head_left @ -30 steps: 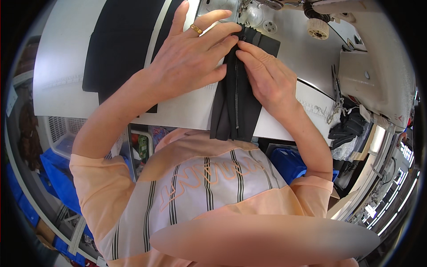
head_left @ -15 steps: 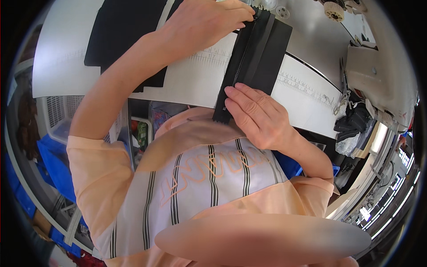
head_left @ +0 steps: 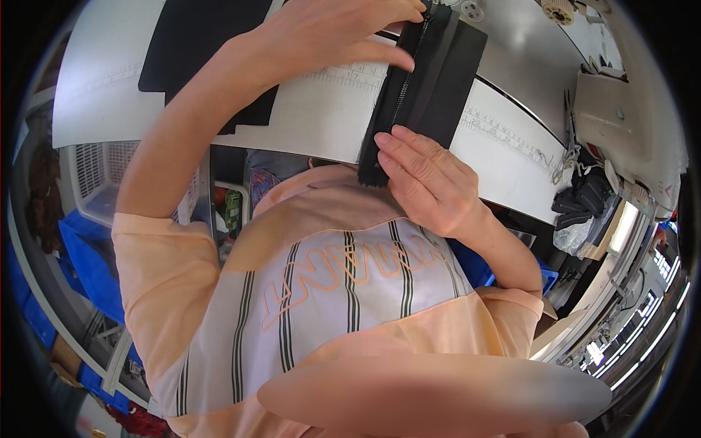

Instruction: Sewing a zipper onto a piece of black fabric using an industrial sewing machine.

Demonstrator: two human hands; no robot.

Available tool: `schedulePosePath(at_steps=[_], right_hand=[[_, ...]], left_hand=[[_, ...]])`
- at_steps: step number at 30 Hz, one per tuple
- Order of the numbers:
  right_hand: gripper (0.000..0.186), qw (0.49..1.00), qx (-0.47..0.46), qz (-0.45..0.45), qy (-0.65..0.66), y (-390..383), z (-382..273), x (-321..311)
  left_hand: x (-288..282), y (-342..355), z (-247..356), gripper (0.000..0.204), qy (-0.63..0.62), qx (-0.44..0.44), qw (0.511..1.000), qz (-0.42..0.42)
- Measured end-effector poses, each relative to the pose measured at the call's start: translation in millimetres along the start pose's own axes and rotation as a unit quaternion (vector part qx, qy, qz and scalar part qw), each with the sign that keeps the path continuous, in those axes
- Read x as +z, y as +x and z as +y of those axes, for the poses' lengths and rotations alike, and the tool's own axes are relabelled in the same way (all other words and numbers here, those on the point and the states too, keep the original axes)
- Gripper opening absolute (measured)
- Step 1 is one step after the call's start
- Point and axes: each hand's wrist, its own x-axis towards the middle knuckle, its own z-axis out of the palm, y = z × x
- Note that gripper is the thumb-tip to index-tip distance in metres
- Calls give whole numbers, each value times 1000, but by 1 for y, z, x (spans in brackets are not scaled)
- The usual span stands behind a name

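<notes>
A black zipper (head_left: 404, 93) runs lengthwise on a strip of black fabric (head_left: 445, 87), which lies across the white board with ruler markings (head_left: 321, 109). My left hand (head_left: 339, 33) is at the far end of the zipper. Its thumb stretches down along the zipper teeth, apart from the other fingers, whose tips touch the far part. Toward the near end, my right hand (head_left: 434, 179) rests with its fingers straight and flat on the zipper and fabric. The fabric's near end hangs over the board's edge.
Black fabric pieces (head_left: 197, 55) lie at left on the board. A sewing machine (head_left: 621, 109) stands at right, with scissors (head_left: 564, 169) and dark scraps (head_left: 584, 197) beside it. Clear bobbins (head_left: 472, 10) sit at the far side. A white basket (head_left: 102, 175) stands below the left edge.
My left thumb has spread away from the fingers and moved down onto the zipper. The right hand stays on the near part, shifted slightly with the fabric.
</notes>
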Motion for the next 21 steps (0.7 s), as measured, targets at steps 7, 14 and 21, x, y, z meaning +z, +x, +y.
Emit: schedulePosePath(at_steps=[7,14,21], right_hand=[[28,996,32,79,0,47,40,-25],[29,990,129,49,-43,54,102,-2],[31,989,106,68,-72,54,92,-7]], left_hand=[[-6,0,2,64,11,11,999,-47],[-7,1,2,64,-14,1,998,-58],[-7,1,4,63,-16,-22,997,-66]])
